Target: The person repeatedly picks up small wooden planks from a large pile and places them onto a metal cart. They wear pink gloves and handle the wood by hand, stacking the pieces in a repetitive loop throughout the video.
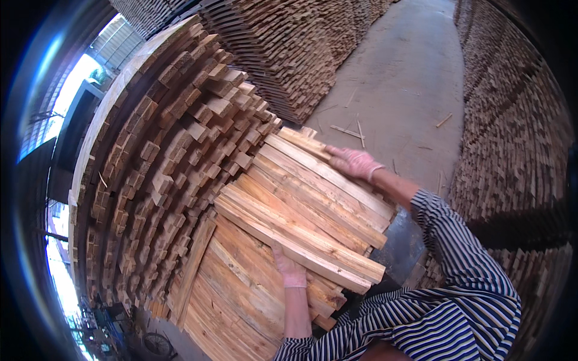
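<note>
Head view shows your left hand against the near side of the upper planks, which lie over lower boards beside a tall wood stack. Your right hand is at the planks' far edge. I cannot tell whether either hand is closed around wood.

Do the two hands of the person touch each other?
No, the left hand and the right hand are apart, with several planks lying between them.
</note>
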Motion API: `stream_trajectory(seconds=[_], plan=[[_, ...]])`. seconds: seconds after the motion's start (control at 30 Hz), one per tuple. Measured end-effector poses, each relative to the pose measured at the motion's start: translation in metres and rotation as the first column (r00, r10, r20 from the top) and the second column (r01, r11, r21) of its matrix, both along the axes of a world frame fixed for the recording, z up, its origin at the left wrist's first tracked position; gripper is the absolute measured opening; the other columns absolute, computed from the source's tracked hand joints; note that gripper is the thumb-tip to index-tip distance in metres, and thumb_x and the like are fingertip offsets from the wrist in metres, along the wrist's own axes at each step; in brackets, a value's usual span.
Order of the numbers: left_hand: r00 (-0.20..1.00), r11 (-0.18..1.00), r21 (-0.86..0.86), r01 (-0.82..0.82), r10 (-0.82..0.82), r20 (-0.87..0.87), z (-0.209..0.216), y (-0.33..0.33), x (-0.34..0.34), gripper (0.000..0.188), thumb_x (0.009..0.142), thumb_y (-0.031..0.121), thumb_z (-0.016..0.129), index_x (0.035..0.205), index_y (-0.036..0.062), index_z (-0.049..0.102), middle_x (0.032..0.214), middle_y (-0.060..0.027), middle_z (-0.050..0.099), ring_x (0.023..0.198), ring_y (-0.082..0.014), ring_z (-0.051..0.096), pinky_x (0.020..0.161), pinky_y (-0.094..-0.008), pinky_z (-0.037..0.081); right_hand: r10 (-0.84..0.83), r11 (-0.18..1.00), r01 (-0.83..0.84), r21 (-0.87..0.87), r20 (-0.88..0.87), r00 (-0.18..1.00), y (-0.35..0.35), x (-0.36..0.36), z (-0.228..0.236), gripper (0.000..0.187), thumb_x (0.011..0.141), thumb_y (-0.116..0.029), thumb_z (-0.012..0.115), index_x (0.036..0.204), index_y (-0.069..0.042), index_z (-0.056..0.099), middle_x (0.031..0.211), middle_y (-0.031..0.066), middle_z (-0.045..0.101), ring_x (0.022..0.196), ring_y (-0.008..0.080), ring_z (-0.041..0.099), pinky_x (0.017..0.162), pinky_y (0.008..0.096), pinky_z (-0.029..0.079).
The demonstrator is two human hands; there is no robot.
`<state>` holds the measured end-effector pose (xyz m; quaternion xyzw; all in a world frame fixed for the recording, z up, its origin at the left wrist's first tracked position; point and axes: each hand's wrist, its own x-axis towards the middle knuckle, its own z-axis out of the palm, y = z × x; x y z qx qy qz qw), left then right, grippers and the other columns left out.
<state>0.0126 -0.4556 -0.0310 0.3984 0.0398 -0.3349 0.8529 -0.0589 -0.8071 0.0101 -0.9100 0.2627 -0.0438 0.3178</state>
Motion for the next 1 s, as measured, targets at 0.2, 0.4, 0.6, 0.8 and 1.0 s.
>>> stream_trajectory(seconds=[0.2,0.4,0.6,0.8,1.0], plan=[[0.995,1.0,0.014,-0.008,0.01,-0.1,0.009,-0.024,-0.011,0.075,0.088,0.043,0.074,0.147,0.0057,0.047,0.144,-0.011,0.054,0.129,-0.0314,0.053,0.113,-0.0467,0.044,0.074,0.984,-0.088,-0.154,-0.095,0.993,0.018,0.035,0.0,0.069,0.099,-0.052,0.045,0.15,-0.007,0.038,0.143,0.0263,0.051,0.129,0.0432,0.053,0.103,0.0532,0.044],[0.993,0.994,-0.058,0.089,-0.093,-0.069,0.019,-0.078,-0.016,0.074,0.084,0.038,0.08,0.139,-0.0005,0.05,0.131,-0.0177,0.061,0.117,-0.033,0.062,0.107,-0.0484,0.051,0.185,0.871,-0.252,0.422,0.195,0.963,0.11,-0.005,0.055,0.103,0.089,-0.066,0.059,0.159,-0.001,0.022,0.153,0.0313,0.041,0.143,0.0374,0.042,0.115,0.0414,0.038],[0.987,0.983,-0.107,0.148,-0.153,-0.044,0.018,-0.086,-0.02,0.069,0.086,0.035,0.077,0.138,-0.001,0.051,0.13,-0.0163,0.063,0.118,-0.0327,0.063,0.104,-0.0505,0.052,0.032,0.652,-0.2,0.731,0.237,0.971,0.087,-0.008,0.034,0.107,0.082,-0.057,0.074,0.156,0.005,0.027,0.152,0.0289,0.044,0.142,0.0378,0.043,0.118,0.037,0.034],[0.977,0.968,-0.173,0.183,-0.199,-0.079,0.023,-0.091,-0.013,0.064,0.091,0.031,0.072,0.144,0.0041,0.047,0.137,-0.0143,0.06,0.123,-0.034,0.06,0.108,-0.05,0.05,0.026,0.92,-0.015,0.392,-0.024,0.999,0.043,-0.018,0.061,0.084,0.082,-0.058,0.069,0.137,0.002,0.05,0.11,0.027,0.068,0.105,0.0366,0.068,0.092,0.0407,0.053],[0.991,0.998,-0.025,0.06,-0.062,-0.119,0.012,-0.089,-0.011,0.064,0.093,0.04,0.07,0.143,0.0077,0.049,0.132,-0.0118,0.062,0.117,-0.0307,0.063,0.103,-0.0463,0.053,-0.04,0.992,0.037,0.121,0.019,0.999,-0.066,-0.015,0.021,0.063,0.098,-0.058,0.051,0.124,-0.001,0.054,0.115,0.0258,0.066,0.11,0.0403,0.064,0.094,0.0445,0.051]])
